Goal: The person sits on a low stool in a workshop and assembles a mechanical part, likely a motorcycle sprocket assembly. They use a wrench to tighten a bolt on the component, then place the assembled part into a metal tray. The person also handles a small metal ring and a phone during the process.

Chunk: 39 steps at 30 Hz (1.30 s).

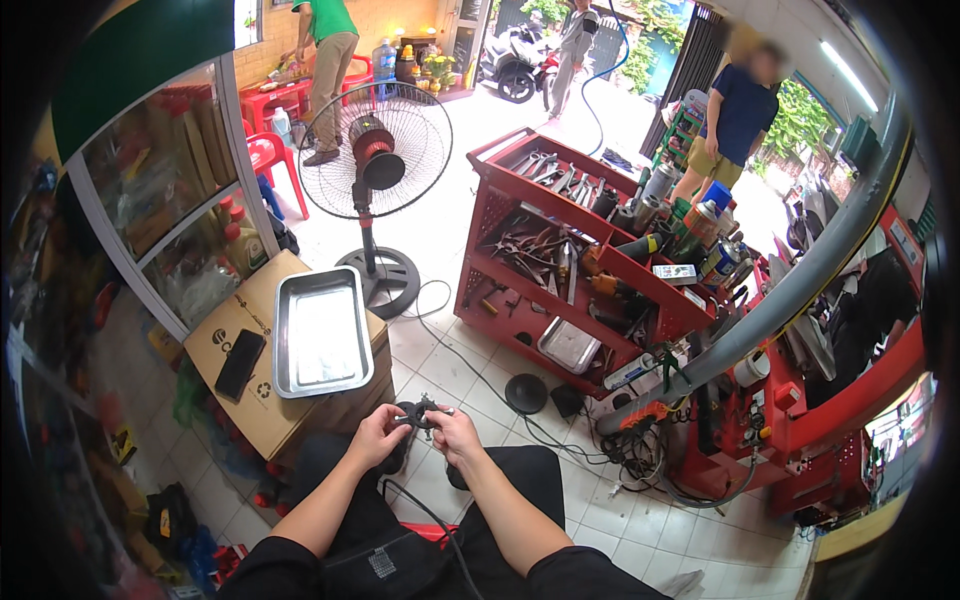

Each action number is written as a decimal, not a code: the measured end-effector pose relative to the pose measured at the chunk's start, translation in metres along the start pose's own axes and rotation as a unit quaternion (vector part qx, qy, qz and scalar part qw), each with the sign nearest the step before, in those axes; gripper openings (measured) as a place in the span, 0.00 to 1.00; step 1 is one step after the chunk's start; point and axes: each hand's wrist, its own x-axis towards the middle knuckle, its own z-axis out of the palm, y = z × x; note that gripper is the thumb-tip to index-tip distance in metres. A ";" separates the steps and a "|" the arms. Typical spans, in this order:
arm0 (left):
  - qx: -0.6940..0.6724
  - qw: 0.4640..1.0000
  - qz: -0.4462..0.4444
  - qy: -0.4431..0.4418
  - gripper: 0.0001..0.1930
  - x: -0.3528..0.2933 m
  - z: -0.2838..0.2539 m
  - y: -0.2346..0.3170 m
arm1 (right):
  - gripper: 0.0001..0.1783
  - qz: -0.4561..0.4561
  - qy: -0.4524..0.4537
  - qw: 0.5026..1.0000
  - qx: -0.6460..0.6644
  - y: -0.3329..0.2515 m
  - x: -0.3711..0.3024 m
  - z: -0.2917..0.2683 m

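Note:
Between my two hands, above my knees, is a small dark mechanical part (pixel 421 411) with a round body and short projections. My left hand (pixel 377 437) pinches its left side, with a small pale tip near the thumb. My right hand (pixel 456 439) grips its right side, fingers curled around the edge. Both hands are closed, and the part's exact kind is too small to make out. A shiny metal tray (pixel 322 384) rests on a cardboard box (pixel 228 328) to the left of my hands. Beside the tray lies a black phone (pixel 240 364).
A red tool cart (pixel 490 262) with pliers, sockets and spray cans stands ahead right. A pedestal fan (pixel 372 160) is ahead left. Cables (pixel 640 455) lie on the tiled floor, beside a grey lift arm (pixel 770 310). Two people stand at the back right; another bends at the back left.

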 end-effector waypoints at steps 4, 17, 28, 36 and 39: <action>0.049 0.999 -0.022 -0.003 0.06 0.001 -0.003 0.015 | 0.17 0.001 -0.011 1.000 0.002 -0.004 -0.002 0.000; -0.079 0.994 -0.070 -0.030 0.07 -0.003 -0.001 0.006 | 0.16 -0.037 -0.034 0.996 -0.074 -0.012 -0.002 -0.002; -0.055 0.997 -0.050 -0.029 0.08 0.001 0.009 -0.004 | 0.17 -0.038 -0.022 0.994 -0.099 -0.018 -0.004 -0.003; -0.041 0.997 -0.042 -0.052 0.19 0.005 -0.005 -0.007 | 0.16 -0.023 -0.054 0.994 -0.091 -0.019 -0.007 0.008; -0.106 0.989 -0.062 -0.088 0.20 0.007 -0.010 0.004 | 0.15 -0.013 -0.082 0.993 -0.081 -0.030 -0.014 0.013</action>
